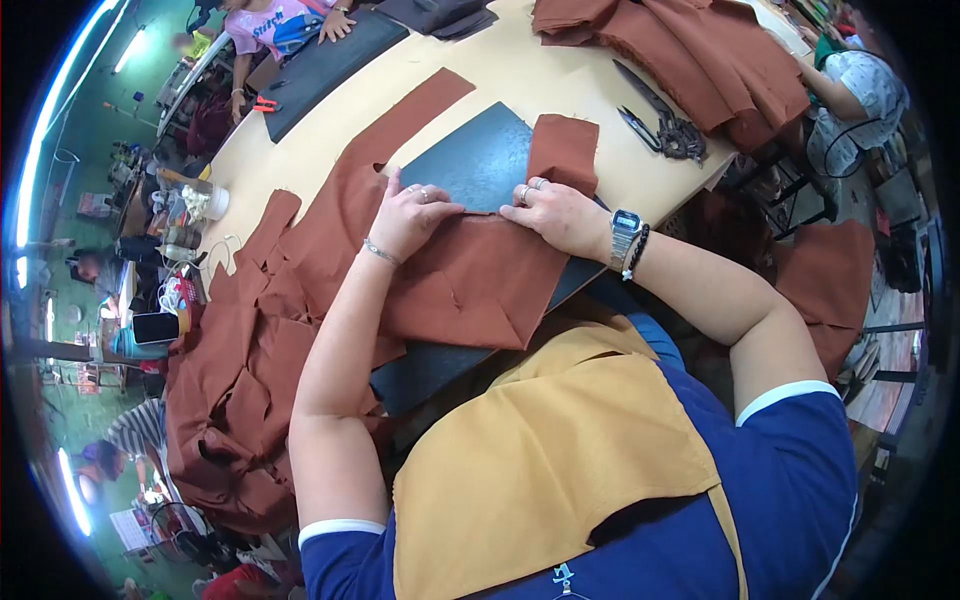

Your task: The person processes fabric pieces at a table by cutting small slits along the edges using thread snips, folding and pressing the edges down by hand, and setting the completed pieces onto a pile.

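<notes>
Rust-brown cloth (470, 280) lies partly over a dark board (470, 155) in front of me. My left hand (412, 212) pinches the cloth's upper edge, with a ring and a bracelet showing. At the same edge, a little to the right, my right hand (560, 215) has its fingers closed on the cloth; a watch is on that wrist. Between the two hands the edge looks folded in a narrow strip. A small brown piece (562, 150) rests on the board just beyond my right hand.
Large shears (645, 90) and small snips (638, 130) lie at the upper right near a brown cloth pile (690, 60). More brown cloth (240, 390) bunches at left. Co-workers (275, 25) (860, 85) are across the table and at right. A white tub (213, 203) stands left.
</notes>
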